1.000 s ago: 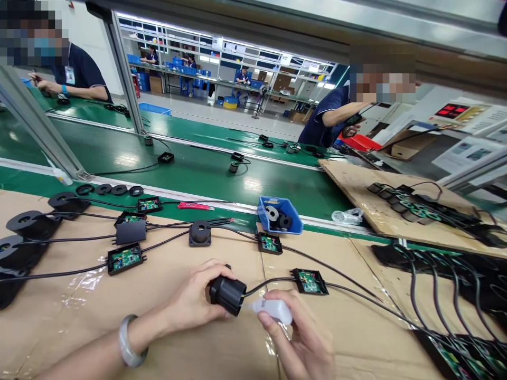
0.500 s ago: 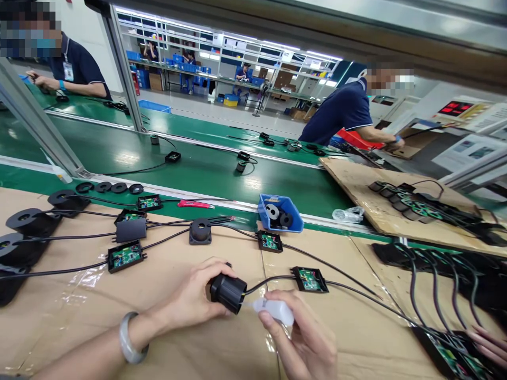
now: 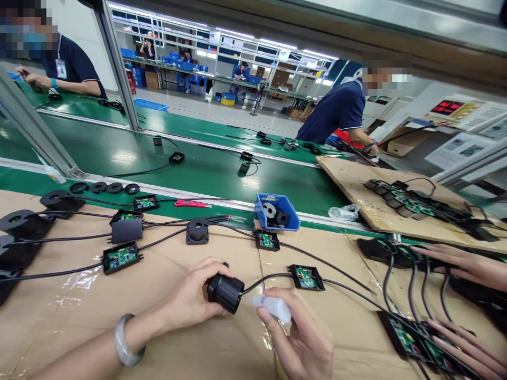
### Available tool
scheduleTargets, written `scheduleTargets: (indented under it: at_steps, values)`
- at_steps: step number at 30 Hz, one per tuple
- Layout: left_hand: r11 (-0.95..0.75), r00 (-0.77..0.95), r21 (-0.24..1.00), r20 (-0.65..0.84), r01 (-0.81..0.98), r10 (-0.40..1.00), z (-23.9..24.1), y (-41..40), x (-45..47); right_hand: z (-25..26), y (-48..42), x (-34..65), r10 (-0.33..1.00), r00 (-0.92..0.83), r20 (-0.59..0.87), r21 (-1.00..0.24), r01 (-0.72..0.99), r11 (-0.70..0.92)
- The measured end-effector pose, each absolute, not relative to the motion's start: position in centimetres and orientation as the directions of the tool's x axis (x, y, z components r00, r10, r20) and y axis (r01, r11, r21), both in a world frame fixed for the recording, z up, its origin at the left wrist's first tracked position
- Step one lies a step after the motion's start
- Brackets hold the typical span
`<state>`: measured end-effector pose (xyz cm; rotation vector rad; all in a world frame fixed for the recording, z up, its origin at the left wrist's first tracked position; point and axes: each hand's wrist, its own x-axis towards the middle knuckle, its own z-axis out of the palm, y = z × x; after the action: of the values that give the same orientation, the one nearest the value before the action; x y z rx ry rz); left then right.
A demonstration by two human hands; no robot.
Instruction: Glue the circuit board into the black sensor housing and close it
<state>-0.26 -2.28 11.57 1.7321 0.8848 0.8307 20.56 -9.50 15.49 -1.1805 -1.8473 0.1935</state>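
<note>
Black cylindrical housing, rigid and probably light, gripped around its body by the left hand above the desk; right hand pinches a soft white squeeze bottle, nozzle at the housing's end.

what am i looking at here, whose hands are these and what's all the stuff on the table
This is one view from a camera worn on a worker's head, looking down at their own bare hands. The left hand grips a black round part with a cable. The right hand holds a small white bottle, its tip at that part. The cardboard-covered bench carries open black boxes with green circuit boards, cables and a blue bin. The fingers at the right edge belong to a co-worker.
</note>
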Motion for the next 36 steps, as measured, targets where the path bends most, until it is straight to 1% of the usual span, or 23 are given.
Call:
scheduleTargets:
  at_steps: [3, 7, 9, 11, 13, 14, 16, 18, 19, 21, 23, 25, 28, 33, 36]
  values:
    - [-0.228, 0.488, 0.955, 0.11, 0.191, 0.866, 11.3, -2.3, -0.3, 15.5, -10.0, 20.2, 0.807, -0.1, 0.582, -0.603, 0.612, 0.511]
    - [-0.248, 0.49, 0.955, 0.139, 0.165, 0.861, 11.2, -2.3, -0.4, 15.3, -10.5, 19.9, 0.848, 0.048, 0.528, -0.725, 0.545, 0.421]
    - [-0.258, 0.492, 0.952, 0.148, 0.164, 0.858, 11.3, -2.3, -0.4, 15.1, -10.5, 20.0, 0.855, 0.05, 0.517, -0.733, 0.542, 0.411]
    - [-0.268, 0.496, 0.949, 0.154, 0.168, 0.855, 11.4, -2.3, -0.4, 15.0, -10.4, 20.4, 0.844, 0.017, 0.536, -0.698, 0.571, 0.432]
    - [-0.282, 0.501, 0.946, 0.169, 0.159, 0.849, 11.5, -2.3, -0.3, 14.8, -10.4, 20.8, 0.834, 0.026, 0.551, -0.689, 0.578, 0.437]
    - [-0.287, 0.501, 0.946, 0.177, 0.152, 0.847, 11.5, -2.3, -0.2, 14.7, -10.4, 20.9, 0.834, 0.057, 0.549, -0.709, 0.559, 0.429]
    - [-0.277, 0.493, 0.951, 0.175, 0.141, 0.852, 11.4, -2.4, -0.1, 14.5, -10.6, 21.0, 0.834, 0.159, 0.529, -0.784, 0.467, 0.408]
    - [-0.21, 0.49, 0.971, 0.13, 0.112, 0.862, 11.3, -2.6, 0.0, 14.1, -10.7, 20.8, 0.824, 0.268, 0.498, -0.848, 0.347, 0.4]
    - [-0.136, 0.5, 0.988, 0.08, 0.078, 0.862, 11.3, -2.7, 0.1, 13.8, -10.7, 20.6, 0.817, 0.306, 0.488, -0.864, 0.299, 0.404]
    - [0.078, 0.542, 0.997, -0.054, -0.022, 0.839, 11.3, -2.8, 0.2, 13.2, -10.6, 20.0, 0.804, 0.346, 0.483, -0.874, 0.252, 0.416]
    - [0.28, 0.586, 0.953, -0.162, -0.116, 0.794, 11.3, -3.0, 0.3, 12.7, -10.5, 19.3, 0.788, 0.35, 0.507, -0.859, 0.276, 0.431]
    - [0.38, 0.608, 0.908, -0.204, -0.176, 0.767, 11.3, -3.1, 0.4, 12.2, -10.5, 18.5, 0.768, 0.347, 0.538, -0.837, 0.332, 0.436]
    - [0.416, 0.621, 0.88, -0.197, -0.229, 0.759, 11.2, -3.3, 0.5, 12.1, -10.3, 17.6, 0.741, 0.309, 0.596, -0.787, 0.408, 0.462]
    - [0.457, 0.648, 0.848, -0.193, -0.267, 0.737, 11.2, -3.4, 0.6, 12.5, -9.6, 16.9, 0.649, 0.156, 0.744, -0.618, 0.531, 0.581]
    - [0.467, 0.651, 0.841, -0.197, -0.273, 0.733, 11.1, -3.5, 0.7, 12.5, -9.3, 16.8, 0.643, 0.114, 0.758, -0.581, 0.567, 0.584]
